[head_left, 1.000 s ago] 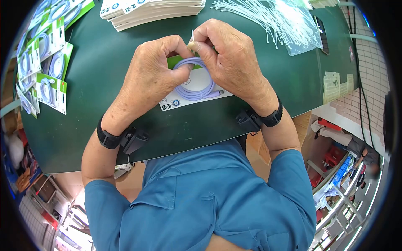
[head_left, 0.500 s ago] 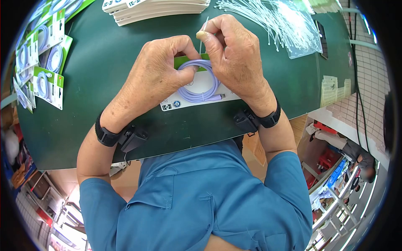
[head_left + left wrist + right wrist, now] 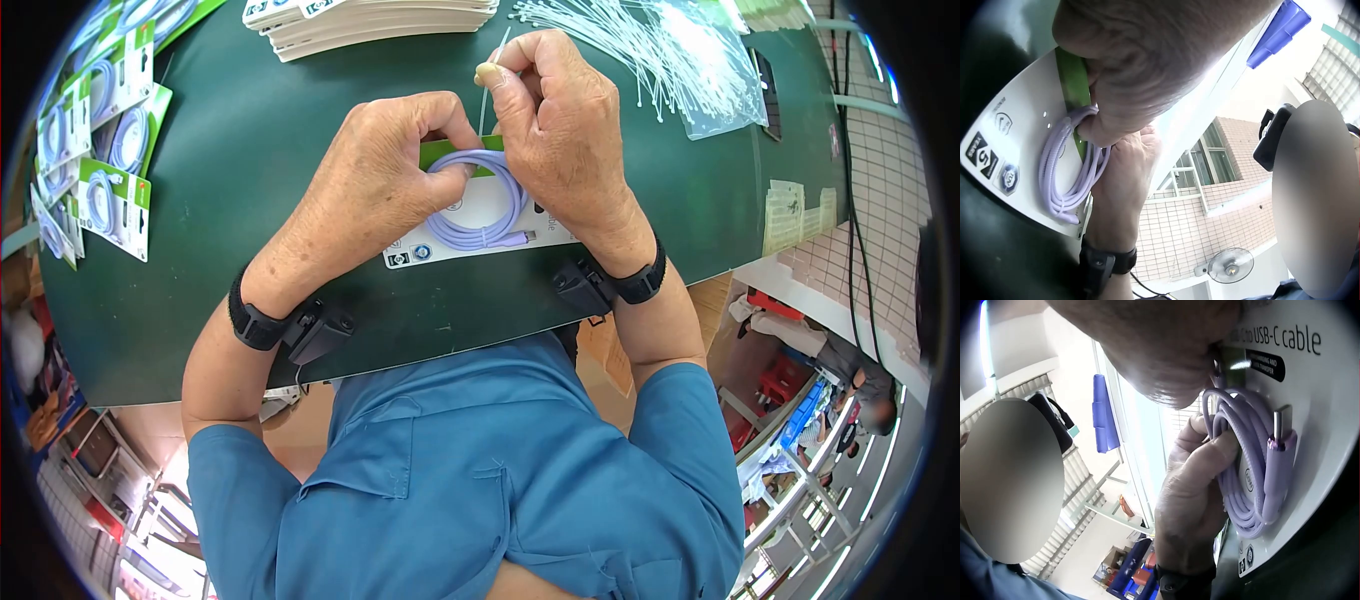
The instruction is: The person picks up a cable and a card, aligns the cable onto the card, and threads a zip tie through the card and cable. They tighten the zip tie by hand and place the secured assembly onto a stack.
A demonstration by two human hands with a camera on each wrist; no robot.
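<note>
Left hand (image 3: 385, 165) is pinching purple cable coil (image 3: 462, 236) against its card (image 3: 413, 247), right hand (image 3: 565, 130) is gripping thin white tie (image 3: 485, 105) above the coil, both curled.

Nearest you, over the tabletop (image 3: 250, 120), the cable (image 3: 484, 236) lies on a card (image 3: 405, 246), a tie (image 3: 484, 112) at its far edge. Beyond sits a card stack (image 3: 380, 38); packaged cables (image 3: 102, 200) lie left, loose ties (image 3: 640, 60) right, with a phone (image 3: 770, 95) farther right.
</note>
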